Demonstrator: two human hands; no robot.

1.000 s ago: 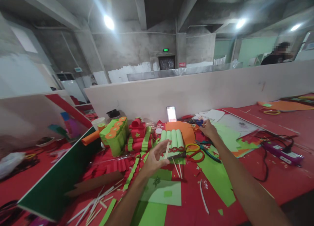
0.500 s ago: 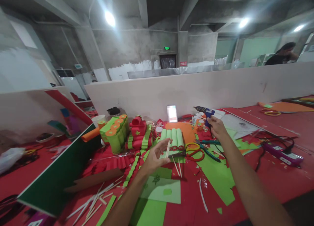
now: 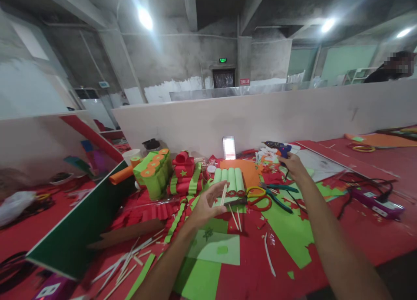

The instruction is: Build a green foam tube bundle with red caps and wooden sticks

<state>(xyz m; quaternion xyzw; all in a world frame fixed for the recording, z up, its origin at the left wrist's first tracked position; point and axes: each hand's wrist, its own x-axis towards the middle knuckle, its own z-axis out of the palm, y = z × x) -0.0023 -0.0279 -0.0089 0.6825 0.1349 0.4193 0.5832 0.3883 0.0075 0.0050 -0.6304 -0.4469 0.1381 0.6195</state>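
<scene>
My left hand (image 3: 207, 205) is closed around a pair of thin wooden sticks (image 3: 224, 195), which stand nearly upright between thumb and fingers. Just behind it lie several pale green paper rolls (image 3: 231, 180). In my right hand (image 3: 295, 164) is a blue hot glue gun (image 3: 282, 149), its nozzle pointing left, above the table's far side. Scissors (image 3: 259, 202) with yellow and red handles lie between my hands, close to teal-handled pliers (image 3: 279, 198). Two more sticks (image 3: 233, 217) rest on the table by my left hand.
Green and orange rolled pieces (image 3: 153, 172) and red rolls (image 3: 185, 178) stand at the back left, near a dark green board (image 3: 81, 222). A lit phone (image 3: 229, 148) leans on the partition (image 3: 195, 124). A purple power strip (image 3: 378, 203) lies right. Another person (image 3: 392, 69) is beyond the partition.
My right hand has carried the glue gun slightly to the right. The left hand keeps its hold on the sticks in nearly the same place. The view has shifted a little.
</scene>
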